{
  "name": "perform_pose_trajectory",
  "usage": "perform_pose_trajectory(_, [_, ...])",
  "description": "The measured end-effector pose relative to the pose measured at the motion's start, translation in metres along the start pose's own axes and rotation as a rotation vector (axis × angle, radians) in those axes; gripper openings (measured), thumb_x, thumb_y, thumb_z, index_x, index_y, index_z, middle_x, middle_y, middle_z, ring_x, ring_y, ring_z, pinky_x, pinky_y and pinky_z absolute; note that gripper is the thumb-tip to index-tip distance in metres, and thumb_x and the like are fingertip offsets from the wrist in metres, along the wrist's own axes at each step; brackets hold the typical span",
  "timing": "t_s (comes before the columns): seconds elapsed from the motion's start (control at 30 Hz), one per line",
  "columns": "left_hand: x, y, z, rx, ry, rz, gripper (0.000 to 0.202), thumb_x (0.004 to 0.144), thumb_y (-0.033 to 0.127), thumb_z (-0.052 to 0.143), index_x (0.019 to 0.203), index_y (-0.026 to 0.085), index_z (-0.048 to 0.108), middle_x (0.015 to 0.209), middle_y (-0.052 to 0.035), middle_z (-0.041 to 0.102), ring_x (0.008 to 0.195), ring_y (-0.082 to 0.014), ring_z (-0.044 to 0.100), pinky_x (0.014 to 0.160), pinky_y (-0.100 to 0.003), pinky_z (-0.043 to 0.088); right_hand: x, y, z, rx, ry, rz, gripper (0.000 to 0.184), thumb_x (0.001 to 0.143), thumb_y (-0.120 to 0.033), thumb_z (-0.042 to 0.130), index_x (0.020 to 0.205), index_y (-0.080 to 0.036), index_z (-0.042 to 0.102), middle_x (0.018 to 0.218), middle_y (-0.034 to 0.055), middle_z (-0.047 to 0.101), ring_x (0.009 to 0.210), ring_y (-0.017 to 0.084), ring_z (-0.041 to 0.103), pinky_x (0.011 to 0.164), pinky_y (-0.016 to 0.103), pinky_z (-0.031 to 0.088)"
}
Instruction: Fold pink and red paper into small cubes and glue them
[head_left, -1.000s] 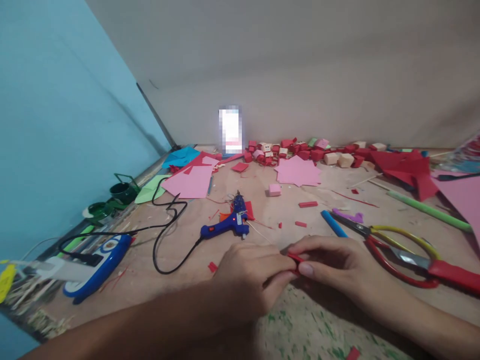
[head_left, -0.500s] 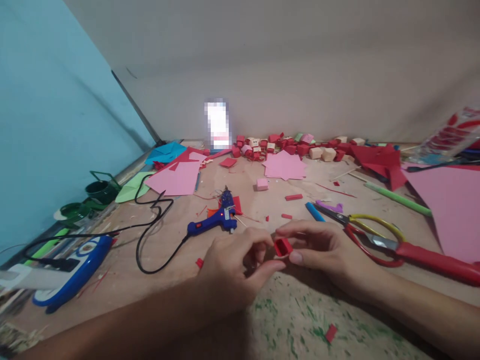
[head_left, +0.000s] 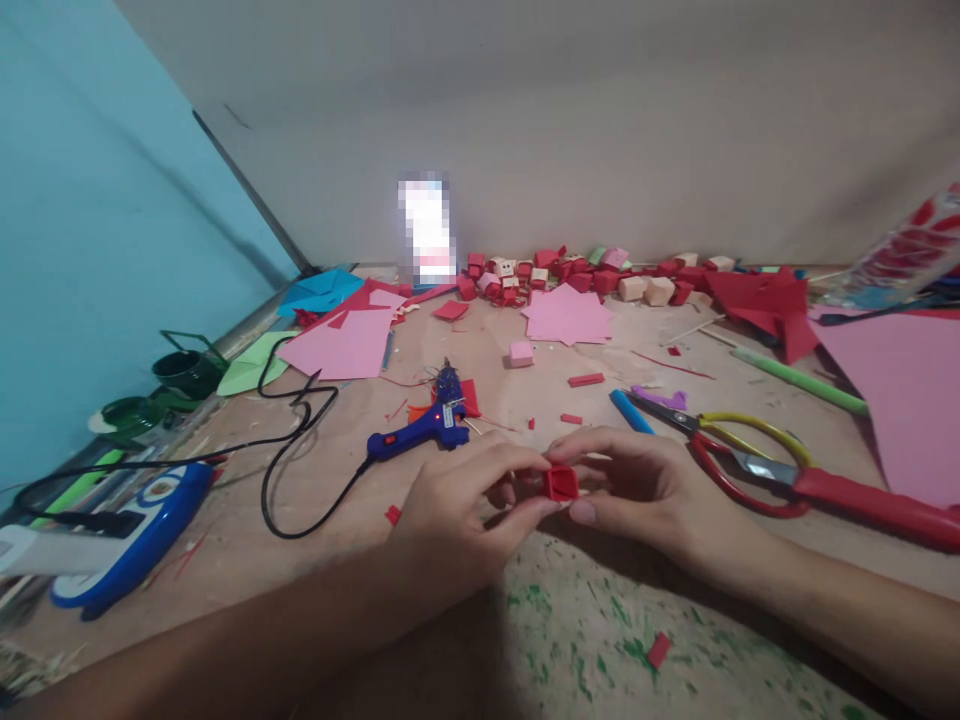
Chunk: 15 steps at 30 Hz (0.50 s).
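Note:
Between my two hands is a small red paper box (head_left: 562, 484) with its hollow side facing me. My left hand (head_left: 459, 508) pinches the box's left side with thumb and fingertips. From the right, the fingers and thumb of my right hand (head_left: 654, 492) close around the opposite side. Both hands hover low over the table. Left of them lies a blue hot glue gun (head_left: 416, 432), its small red light lit. To the right of my right hand are scissors (head_left: 701, 445) with yellow and red handles, beside a red-handled tool (head_left: 862, 502).
Many small folded paper boxes (head_left: 577, 275) are piled along the back wall. Nearer stand a pink paper box (head_left: 520, 353) and pink sheets (head_left: 568, 318). The glue gun's black cord (head_left: 271, 500) loops at left. A blurred bright screen (head_left: 427, 230) leans on the wall.
The red paper box has been turned between my fingers, so its open side now faces me more squarely. My left thumb has drawn back a little. The whole view has shifted slightly.

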<state>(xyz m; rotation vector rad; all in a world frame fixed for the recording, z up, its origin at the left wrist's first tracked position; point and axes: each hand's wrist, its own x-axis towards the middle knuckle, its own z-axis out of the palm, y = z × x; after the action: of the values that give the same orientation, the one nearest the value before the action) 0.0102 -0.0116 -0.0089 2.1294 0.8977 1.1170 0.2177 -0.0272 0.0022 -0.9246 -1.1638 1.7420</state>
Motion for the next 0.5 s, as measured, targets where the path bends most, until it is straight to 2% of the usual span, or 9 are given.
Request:
perform_pose_trajectory(0.1, [0.0, 0.001, -0.002, 0.073, 0.013, 0.049, 0.016, 0.084, 0.011, 0.075, 0.099, 0.016, 0.072, 0.085, -0.0029, 0.074, 0.069, -0.013, 0.064, 0.064, -0.025, 0.052, -0.002, -0.004, 0.006, -0.118, 0.073, -0.006, 0.021, 0.082, -0.026, 0.082, 0.101, -0.022, 0.076, 0.093, 0.0033, 0.079, 0.09, 0.019, 0.075, 0.082, 0.03, 0.06])
perform_pose_trajectory(0.17, [0.0, 0.002, -0.002, 0.156, 0.011, 0.117, 0.014, 0.086, 0.013, 0.075, 0.099, 0.016, 0.071, 0.085, -0.0031, 0.074, 0.073, -0.0145, 0.066, 0.066, -0.027, 0.051, -0.003, -0.004, 0.01, -0.217, 0.115, 0.01, 0.015, 0.083, -0.033, 0.079, 0.093, -0.021, 0.077, 0.084, 0.0044, 0.077, 0.081, 0.019, 0.072, 0.069, 0.027, 0.059])
perform_pose_trajectory(0.3, [-0.002, 0.005, -0.002, 0.354, -0.047, 0.276, 0.011, 0.09, 0.015, 0.07, 0.101, 0.018, 0.068, 0.092, -0.0027, 0.078, 0.08, -0.0171, 0.07, 0.073, -0.032, 0.049, -0.004, 0.002, 0.014, -0.339, 0.121, 0.095, 0.021, 0.088, -0.036, 0.069, 0.08, -0.018, 0.075, 0.064, 0.0025, 0.067, 0.053, 0.013, 0.056, 0.046, 0.023, 0.043])
perform_pose_trajectory(0.4, [-0.003, 0.006, -0.002, 0.396, -0.096, 0.366, 0.013, 0.093, 0.016, 0.067, 0.105, 0.017, 0.067, 0.095, -0.003, 0.078, 0.081, -0.0173, 0.071, 0.076, -0.033, 0.05, -0.004, 0.004, 0.012, -0.329, 0.049, 0.157, 0.019, 0.09, -0.029, 0.063, 0.083, -0.017, 0.075, 0.059, -0.0012, 0.06, 0.047, 0.009, 0.049, 0.043, 0.021, 0.036])
perform_pose_trajectory(0.5, [-0.005, 0.005, 0.0, 0.354, -0.108, 0.363, 0.013, 0.093, 0.015, 0.067, 0.106, 0.017, 0.066, 0.097, -0.0031, 0.078, 0.082, -0.0172, 0.071, 0.076, -0.032, 0.052, -0.004, 0.003, 0.009, -0.36, 0.006, 0.168, 0.018, 0.092, -0.025, 0.06, 0.089, -0.017, 0.075, 0.064, -0.0007, 0.062, 0.052, 0.01, 0.052, 0.046, 0.02, 0.039])
